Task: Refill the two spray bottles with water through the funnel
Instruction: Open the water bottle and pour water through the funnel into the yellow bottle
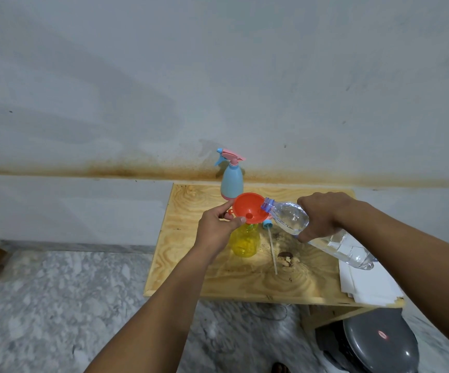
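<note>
At frame centre, the left hand pinches the rim of the orange funnel, which sits in the neck of the yellow bottle on the worktop. The right hand has its grip clamped round a clear water bottle, tilted with its mouth at the funnel's right rim. The blue spray bottle, cap on, stands upright behind the funnel by the wall. A blue cap with tube lies just right of the yellow bottle.

Yellow bottle neck hidden behind funnel; grey lid cut off below.
</note>
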